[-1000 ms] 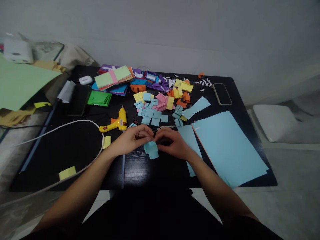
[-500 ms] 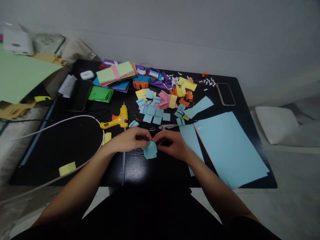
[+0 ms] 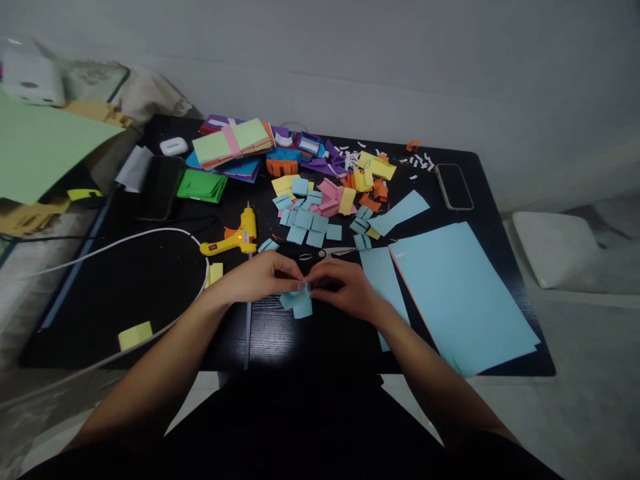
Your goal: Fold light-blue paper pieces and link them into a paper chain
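Between my two hands is a small light-blue piece of paper, with flaps sticking out to the left and downward. My left hand pinches its upper left part between thumb and fingers. From the other side, my right hand grips its upper right edge with the fingertips, which hide part of it. Just beyond my hands lie scissors with black handles. Several small light-blue paper pieces are spread behind them. A yellow glue gun rests to the left, its clear stick reaching toward me.
Large light-blue sheets cover the right of the black table. A phone lies at the back right, a dark phone at the left. Stacked coloured paper strips sit at the back. A white cable loops across the left.
The light-blue paper in my hands has turned; it showed one flat face before, and now separate flaps show. My hands stay in nearly the same place.
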`<state>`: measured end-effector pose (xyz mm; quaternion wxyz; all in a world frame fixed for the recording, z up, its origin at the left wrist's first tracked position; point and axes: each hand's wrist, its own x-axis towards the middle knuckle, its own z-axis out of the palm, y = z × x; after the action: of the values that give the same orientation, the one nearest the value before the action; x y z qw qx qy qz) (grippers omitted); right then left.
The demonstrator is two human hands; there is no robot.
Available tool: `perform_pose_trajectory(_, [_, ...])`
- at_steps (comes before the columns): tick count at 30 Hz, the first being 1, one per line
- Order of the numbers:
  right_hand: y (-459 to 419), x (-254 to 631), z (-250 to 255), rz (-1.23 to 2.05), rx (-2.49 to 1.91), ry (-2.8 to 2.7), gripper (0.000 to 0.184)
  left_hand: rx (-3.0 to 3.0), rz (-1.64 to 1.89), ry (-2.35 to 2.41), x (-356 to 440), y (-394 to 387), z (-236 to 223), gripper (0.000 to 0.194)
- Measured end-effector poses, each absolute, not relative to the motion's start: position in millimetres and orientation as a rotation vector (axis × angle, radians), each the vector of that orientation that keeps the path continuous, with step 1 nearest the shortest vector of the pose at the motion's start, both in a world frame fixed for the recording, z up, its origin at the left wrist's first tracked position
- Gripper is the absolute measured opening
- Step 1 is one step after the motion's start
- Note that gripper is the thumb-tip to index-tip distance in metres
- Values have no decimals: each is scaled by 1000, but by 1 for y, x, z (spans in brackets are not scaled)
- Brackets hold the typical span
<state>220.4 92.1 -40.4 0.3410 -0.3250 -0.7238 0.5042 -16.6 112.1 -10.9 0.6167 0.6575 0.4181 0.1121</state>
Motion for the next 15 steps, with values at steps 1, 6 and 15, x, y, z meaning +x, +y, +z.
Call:
perform_pose_trajectory(1, [93, 221, -40, 1297, -843, -1897, 16, 1519, 262, 960, -16, 112, -11, 21])
perform_pose_trajectory(6, [94, 222, -37, 1360, -880, -1879, 15, 1514, 289, 926, -16, 111, -9, 19])
perform_pose_trajectory(15, [93, 221, -39, 1496, -886, -1792, 23, 1516, 255, 916, -16, 110, -9, 15])
